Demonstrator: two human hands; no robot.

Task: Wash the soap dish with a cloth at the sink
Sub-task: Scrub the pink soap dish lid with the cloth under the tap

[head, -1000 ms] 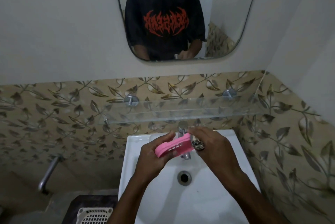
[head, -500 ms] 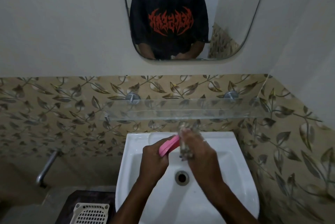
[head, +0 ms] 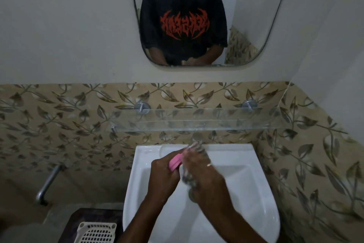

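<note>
Two hands meet over the white sink [head: 246,179], just above its middle. The left hand [head: 163,174] is closed around the pink soap dish [head: 175,162], of which only a tilted edge shows between the hands, at about 10 o'clock from the drain [head: 190,196]. The right hand [head: 204,175], with a ring [head: 209,164] on one finger, is curled against the dish from its 3 o'clock side; its fingers are blurred by motion. Something greyish and smeared lies between the right hand and the dish, running down toward the drain; whether it is the cloth, water or the tap cannot be told. The drain is partly covered by the right hand.

At 12 o'clock from the sink a clear glass shelf [head: 197,122] hangs on two metal pegs against leaf-patterned tiles [head: 59,124]. Higher still, a mirror [head: 246,16] shows the person's dark shirt with a red print. At 9 o'clock from the sink a metal pipe [head: 47,185] comes out of the wall, and at 7 o'clock the corner of a white plastic basket [head: 94,233] sits at the frame's lower edge.
</note>
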